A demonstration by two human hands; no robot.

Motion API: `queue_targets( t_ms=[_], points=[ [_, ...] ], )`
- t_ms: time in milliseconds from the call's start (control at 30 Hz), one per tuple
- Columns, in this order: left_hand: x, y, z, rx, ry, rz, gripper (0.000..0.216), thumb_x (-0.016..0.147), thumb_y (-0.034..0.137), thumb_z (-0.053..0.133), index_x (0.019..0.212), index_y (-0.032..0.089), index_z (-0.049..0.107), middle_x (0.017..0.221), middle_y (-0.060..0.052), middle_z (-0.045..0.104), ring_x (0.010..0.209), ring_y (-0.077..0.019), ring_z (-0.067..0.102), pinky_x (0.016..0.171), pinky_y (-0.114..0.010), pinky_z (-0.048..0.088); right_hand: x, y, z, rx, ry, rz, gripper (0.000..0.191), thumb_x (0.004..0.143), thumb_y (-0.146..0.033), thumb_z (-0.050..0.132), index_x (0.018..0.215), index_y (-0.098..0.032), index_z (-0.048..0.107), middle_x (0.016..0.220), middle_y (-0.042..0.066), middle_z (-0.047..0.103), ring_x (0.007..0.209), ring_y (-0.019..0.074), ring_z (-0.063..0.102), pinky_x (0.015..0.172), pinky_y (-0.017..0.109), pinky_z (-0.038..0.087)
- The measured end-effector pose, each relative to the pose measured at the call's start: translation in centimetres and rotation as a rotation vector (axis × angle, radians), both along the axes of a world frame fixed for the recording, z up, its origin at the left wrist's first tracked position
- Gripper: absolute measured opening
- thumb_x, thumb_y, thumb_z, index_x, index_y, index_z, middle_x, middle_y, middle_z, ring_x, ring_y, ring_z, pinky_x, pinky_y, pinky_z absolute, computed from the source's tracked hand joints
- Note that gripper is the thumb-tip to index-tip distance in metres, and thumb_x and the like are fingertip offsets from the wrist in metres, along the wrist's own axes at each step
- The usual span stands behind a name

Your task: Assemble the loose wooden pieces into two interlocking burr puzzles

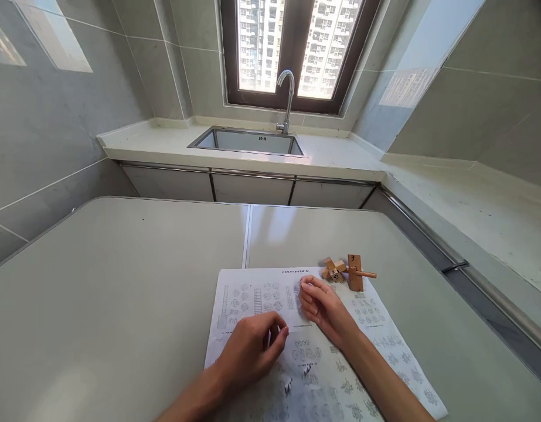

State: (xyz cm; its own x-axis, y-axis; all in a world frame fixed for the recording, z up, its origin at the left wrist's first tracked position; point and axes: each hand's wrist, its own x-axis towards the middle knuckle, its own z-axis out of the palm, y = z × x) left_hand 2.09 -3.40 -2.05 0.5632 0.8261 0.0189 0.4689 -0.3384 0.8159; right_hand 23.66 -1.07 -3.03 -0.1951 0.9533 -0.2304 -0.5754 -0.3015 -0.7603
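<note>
My left hand [257, 343] rests on a large printed sheet [248, 284], its fingers curled loosely toward the thumb; nothing shows between them. To its right, my right hand [319, 303] lies over the same sheet with fingers bent inward and no object visible in them. Just beyond the right hand stands a cluster of interlocked wooden puzzle pieces [334, 269] with marks on them. Beside that cluster, a flat wooden piece [354, 280] bearing a dark mark stands close to or against it, and a thin wooden stick [367, 274] juts out to the right.
A pale table [121, 293] with a centre seam carries the sheet. Two small dark-and-white spots [288, 387] show on the paper's near part. Behind the table are a counter [160, 140], a sink [252, 142], a faucet [289, 97] and a window [296, 53].
</note>
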Motion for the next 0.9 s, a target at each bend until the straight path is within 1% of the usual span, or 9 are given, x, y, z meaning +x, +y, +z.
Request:
queue_targets(
  t_ms=[67,167,267,433,667,900],
  points=[
    [0.1,-0.2,-0.5,0.126,0.079,-0.059,0.014,0.098,0.022,0.052,0.09,0.021,0.064,0.069,0.003,0.065,0.056,-0.0115,0.053,0.058,-0.024,0.039,0.0,0.1,0.0,0.001,-0.011,0.006,0.024,0.085,-0.03,0.084,0.085,-0.019,0.062,0.065,-0.007,0.046,0.049,0.006,0.034,0.042,0.017,0.028],
    [0.3,-0.4,-1.1,0.328,0.171,-0.137,0.014,0.095,0.014,0.052,0.087,0.021,0.062,0.073,0.001,0.069,0.059,-0.0129,0.059,0.059,-0.025,0.038,0.0,0.2,0.0,-0.006,-0.004,0.001,0.025,0.083,-0.029,0.085,0.086,-0.019,0.062,0.064,-0.007,0.047,0.048,0.0059,0.034,0.042,0.018,0.026],
    [0.3,-0.5,-1.3,0.439,0.202,-0.162,0.016,0.094,0.012,0.051,0.085,0.021,0.06,0.073,0.0,0.07,0.058,-0.0137,0.061,0.056,-0.027,0.036,-0.1,0.2,0.1,-0.014,-0.005,-0.006,0.026,0.082,-0.03,0.085,0.085,-0.019,0.062,0.064,-0.007,0.047,0.048,0.0059,0.034,0.042,0.018,0.026],
    [0.2,-0.5,-1.2,0.481,0.219,-0.175,0.017,0.094,0.011,0.05,0.085,0.021,0.059,0.072,0.0,0.07,0.058,-0.0141,0.062,0.057,-0.027,0.036,-0.2,0.3,0.2,-0.005,-0.003,-0.015,0.03,0.084,-0.033,0.085,0.079,-0.019,0.059,0.065,-0.006,0.048,0.048,0.0057,0.034,0.042,0.018,0.026],
    [0.0,-0.6,-1.6,0.517,0.251,-0.19,0.015,0.092,0.009,0.052,0.084,0.022,0.056,0.072,0.001,0.068,0.059,-0.0145,0.062,0.057,-0.027,0.035,-0.3,0.4,-0.2,0.006,0.012,-0.009,0.032,0.083,-0.035,0.086,0.079,-0.019,0.059,0.065,-0.007,0.047,0.048,0.0059,0.034,0.042,0.018,0.026],
    [0.0,-0.5,-1.3,0.557,0.215,-0.189,0.017,0.088,0.006,0.051,0.083,0.022,0.055,0.073,0.001,0.07,0.058,-0.0144,0.063,0.055,-0.027,0.034,-0.4,0.5,-0.2,-0.009,0.021,-0.021,0.033,0.081,-0.035,0.087,0.082,-0.019,0.059,0.065,-0.007,0.047,0.049,0.0059,0.034,0.042,0.019,0.024]
  ],
)
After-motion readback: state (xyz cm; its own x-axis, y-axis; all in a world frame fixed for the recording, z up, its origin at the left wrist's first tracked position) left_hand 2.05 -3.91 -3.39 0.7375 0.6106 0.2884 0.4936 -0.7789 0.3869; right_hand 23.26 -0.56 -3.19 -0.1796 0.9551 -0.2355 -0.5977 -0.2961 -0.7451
